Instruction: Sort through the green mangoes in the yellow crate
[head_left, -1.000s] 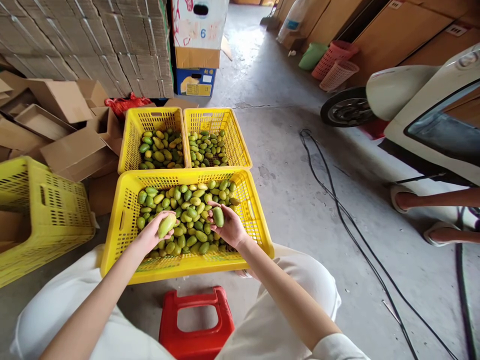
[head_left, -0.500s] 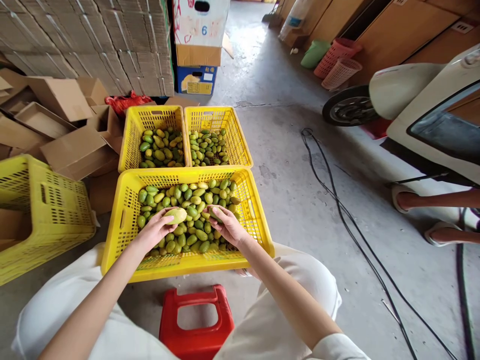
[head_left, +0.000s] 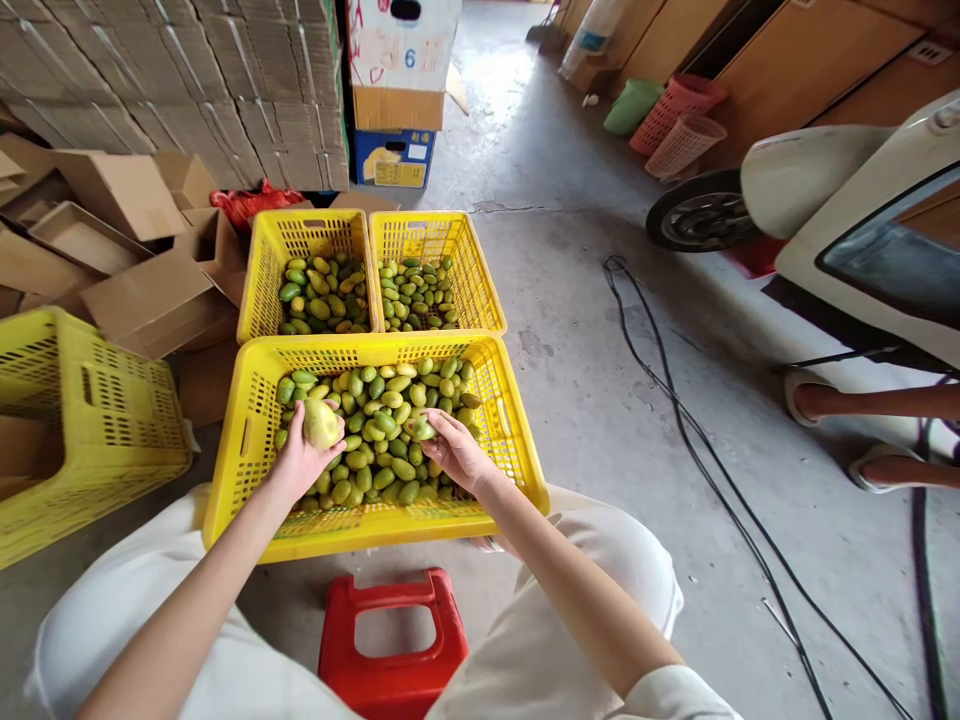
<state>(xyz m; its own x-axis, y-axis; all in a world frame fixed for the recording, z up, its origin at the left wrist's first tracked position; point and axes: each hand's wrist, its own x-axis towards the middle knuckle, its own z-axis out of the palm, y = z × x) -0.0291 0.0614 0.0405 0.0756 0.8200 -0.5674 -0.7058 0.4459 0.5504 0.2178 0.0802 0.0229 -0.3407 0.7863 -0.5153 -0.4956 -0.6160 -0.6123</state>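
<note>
My left hand (head_left: 306, 455) is closed around a pale yellow-green mango (head_left: 321, 424), holding it above the left part of the near crate. To the right, my right hand (head_left: 456, 448) grips a smaller green mango (head_left: 422, 428) between thumb and fingers. Below both hands, many small green and yellowish mangoes (head_left: 384, 422) fill the bottom of the yellow plastic crate (head_left: 375, 350), which stands between my knees. Behind it, two more yellow crates hold mangoes: the left one (head_left: 262, 270) has larger yellow-green fruit, the right one (head_left: 480, 275) smaller greener fruit.
A red stool (head_left: 394, 670) stands below the near crate. Another yellow crate (head_left: 124, 420) and loose cardboard boxes (head_left: 150, 290) lie to the left. Black cable (head_left: 675, 400) crosses the floor at right, near a white scooter (head_left: 862, 220) and another person's feet (head_left: 814, 402).
My left hand has turned the pale mango more upright and shifted slightly left. The mango in my right hand has turned and shows more between the fingers.
</note>
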